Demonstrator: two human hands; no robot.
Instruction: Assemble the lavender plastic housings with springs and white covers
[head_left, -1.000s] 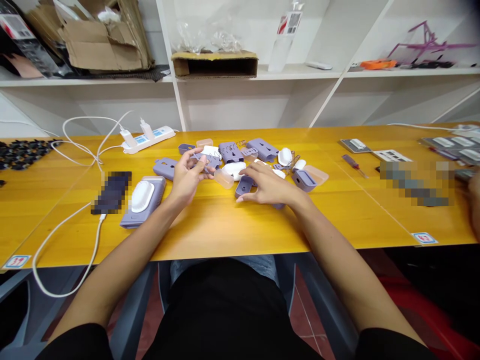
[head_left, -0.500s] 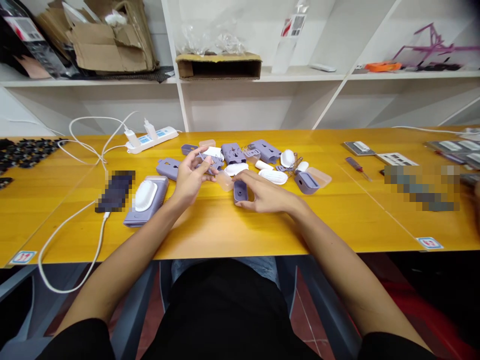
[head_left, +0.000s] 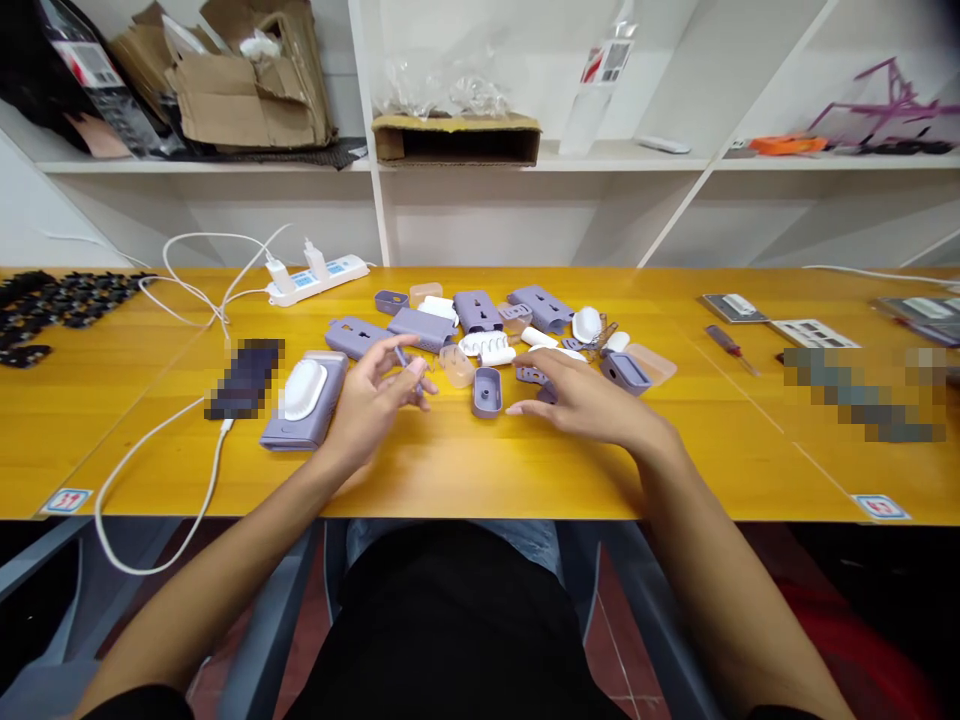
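Our left hand (head_left: 376, 392) pinches small slender purple piece (head_left: 403, 356) (details too small for us to make out). Our right hand (head_left: 583, 395) spread in loose curve, just beside purple cup (head_left: 487, 394). Cup sits open side up on table (head_left: 465, 470), between our hands. Beyond hands: purple shells (head_left: 477, 311), white parts (head_left: 495, 350), loose cluster. To left, white pad (head_left: 304, 388) on purple case (head_left: 331, 398), beside blurred dark slab (head_left: 246, 378). To right, screwdriver (head_left: 724, 342). Farther back, white power strip (head_left: 330, 280); shelf (head_left: 622, 163) above.

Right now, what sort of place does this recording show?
Probably a workshop or small assembly bench: loose purple casings lie among white parts, a screwdriver rests on the wooden table, and shelving behind holds an open cardboard box.
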